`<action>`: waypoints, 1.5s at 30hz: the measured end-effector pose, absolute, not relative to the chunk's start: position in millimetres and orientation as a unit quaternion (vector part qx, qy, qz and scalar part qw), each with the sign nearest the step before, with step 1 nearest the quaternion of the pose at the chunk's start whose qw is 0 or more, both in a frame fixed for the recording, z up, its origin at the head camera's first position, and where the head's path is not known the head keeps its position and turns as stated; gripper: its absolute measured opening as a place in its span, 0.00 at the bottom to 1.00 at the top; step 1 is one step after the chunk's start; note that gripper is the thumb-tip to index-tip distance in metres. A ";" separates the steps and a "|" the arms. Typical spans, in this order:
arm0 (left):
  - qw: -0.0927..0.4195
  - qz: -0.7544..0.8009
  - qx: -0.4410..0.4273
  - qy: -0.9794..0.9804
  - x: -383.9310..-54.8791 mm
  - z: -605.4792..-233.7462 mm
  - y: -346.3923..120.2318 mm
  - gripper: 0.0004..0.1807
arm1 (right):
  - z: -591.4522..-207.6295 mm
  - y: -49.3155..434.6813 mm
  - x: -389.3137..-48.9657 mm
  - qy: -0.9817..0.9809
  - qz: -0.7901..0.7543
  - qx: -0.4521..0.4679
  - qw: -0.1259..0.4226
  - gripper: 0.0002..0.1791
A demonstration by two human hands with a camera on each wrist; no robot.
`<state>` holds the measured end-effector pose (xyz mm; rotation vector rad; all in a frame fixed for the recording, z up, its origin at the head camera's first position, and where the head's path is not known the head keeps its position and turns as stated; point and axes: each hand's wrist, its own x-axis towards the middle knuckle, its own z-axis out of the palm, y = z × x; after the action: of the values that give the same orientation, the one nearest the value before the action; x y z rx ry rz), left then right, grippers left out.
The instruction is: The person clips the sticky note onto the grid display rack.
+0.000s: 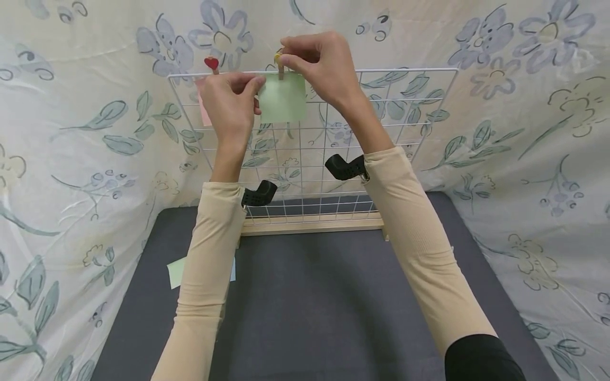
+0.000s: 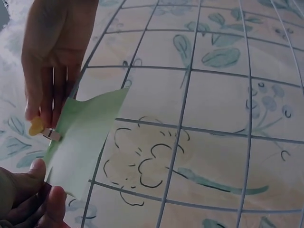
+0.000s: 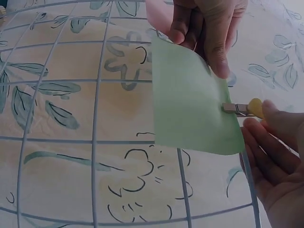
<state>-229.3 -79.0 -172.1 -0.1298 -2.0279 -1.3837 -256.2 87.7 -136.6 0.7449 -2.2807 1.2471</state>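
Observation:
A light green paper square (image 1: 283, 100) hangs at the top wire of a white wire grid (image 1: 405, 70). My left hand (image 1: 231, 103) pinches its upper left corner between thumb and fingers. At the paper's top edge sits a small wooden clothespin (image 3: 232, 108) with a yellow ornament, its jaws over the paper. My right hand (image 1: 329, 63) pinches the clothespin's yellow end (image 2: 36, 126) from above. Partly hidden behind my left hand, a pink paper (image 1: 204, 111) hangs from the grid beneath a clothespin with a red heart (image 1: 212, 63).
The grid stands in a pale wooden base (image 1: 310, 226) on a dark grey table (image 1: 310, 296). Under my left forearm lie a green paper (image 1: 176, 272) and a blue paper (image 1: 233, 270), both mostly covered. Floral cloth (image 1: 538, 174) surrounds the table behind and at the sides.

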 end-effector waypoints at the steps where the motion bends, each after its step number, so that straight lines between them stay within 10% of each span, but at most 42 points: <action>1: 0.339 -0.527 -0.049 -0.778 -228.7 -172.6 -78.9 0.11 | -137.8 89.6 -255.1 -0.816 0.459 0.269 0.224 0.17; 45: 0.302 -0.564 -0.101 -0.762 -175.5 -271.9 -119.2 0.10 | -279.3 202.8 -195.5 -0.818 0.512 0.193 0.179 0.11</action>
<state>-175.5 -119.2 -271.9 -0.2678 -2.0198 -1.4950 -195.5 202.8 -279.3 0.5453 -2.3111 1.4476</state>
